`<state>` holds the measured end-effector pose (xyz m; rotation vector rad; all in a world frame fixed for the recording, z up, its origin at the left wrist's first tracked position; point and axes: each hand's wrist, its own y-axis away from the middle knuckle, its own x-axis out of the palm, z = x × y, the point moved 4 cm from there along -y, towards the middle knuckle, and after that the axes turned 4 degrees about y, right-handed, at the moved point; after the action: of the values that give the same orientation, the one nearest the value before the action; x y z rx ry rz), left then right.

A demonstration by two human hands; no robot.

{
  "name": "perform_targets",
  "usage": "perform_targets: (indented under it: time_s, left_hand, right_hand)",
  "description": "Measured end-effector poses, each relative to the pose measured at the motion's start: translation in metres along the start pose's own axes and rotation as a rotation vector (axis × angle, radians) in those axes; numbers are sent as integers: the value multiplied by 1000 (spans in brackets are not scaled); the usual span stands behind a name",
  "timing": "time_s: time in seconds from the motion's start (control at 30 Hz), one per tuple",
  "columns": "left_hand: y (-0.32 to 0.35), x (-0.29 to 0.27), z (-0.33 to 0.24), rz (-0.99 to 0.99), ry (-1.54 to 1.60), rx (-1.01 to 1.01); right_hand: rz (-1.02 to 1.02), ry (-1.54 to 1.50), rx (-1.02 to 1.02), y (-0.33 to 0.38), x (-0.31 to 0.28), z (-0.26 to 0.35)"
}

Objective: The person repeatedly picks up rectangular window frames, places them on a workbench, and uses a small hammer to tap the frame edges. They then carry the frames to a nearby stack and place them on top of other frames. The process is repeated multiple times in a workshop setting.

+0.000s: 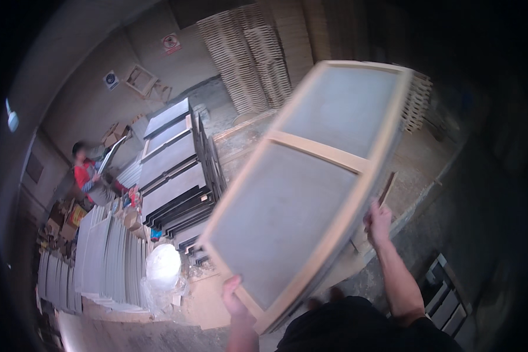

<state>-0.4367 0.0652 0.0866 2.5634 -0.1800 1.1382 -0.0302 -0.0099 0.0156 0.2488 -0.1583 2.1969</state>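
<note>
the panel (281,217) is held at a slant in front of the body, above the floor (158,335). its near left corner is gripped by the left hand (234,298), fingers curled at the edge; the long right side appears to be held by the right hand (379,224), though detail is lost to blur. the far end is left unsupported, so weight is best kept close and both grips kept firm on the wood frame (330,234), with the grey faces left unpressed. turning should be slow, as corners could be knocked on the dark-edged stack (173,170). the floor is grey and dusty. white panels (108,258) are stood at left; slatted wood (246,58) is piled behind; a co-worker (90,176) is seen far left.
</note>
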Motion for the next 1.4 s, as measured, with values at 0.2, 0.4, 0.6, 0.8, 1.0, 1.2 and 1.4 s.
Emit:
perform_targets:
  time_s: [0.2, 0.4, 0.6, 0.8, 1.0, 1.2, 1.4]
  left_hand:
    - [20, 10, 60, 123, 58, -530]
    - [16, -6, 95, 139, -238, -536]
    - [17, 30, 125, 104, -59, -584]
    - [0, 42, 180, 146, -53, -528]
    - [2, 86, 261, 79, 7, -473]
    - [-2, 110, 345, -59, 263, -451]
    - [-20, 165, 406, -36, 788, -558]
  right_hand:
    - [-167, -136, 43, 15, -89, 9]
    - [-248, -234, 46, 45, -160, 17]
    - [-71, -373, -24, -30, -145, 89]
    - [326, -602, 60, -154, -118, 176]
    - [1274, -674, -223, -313, -131, 190]
    - [852, -647, -245, -344, -169, 172]
    - [252, -375, -307, -312, -204, 232]
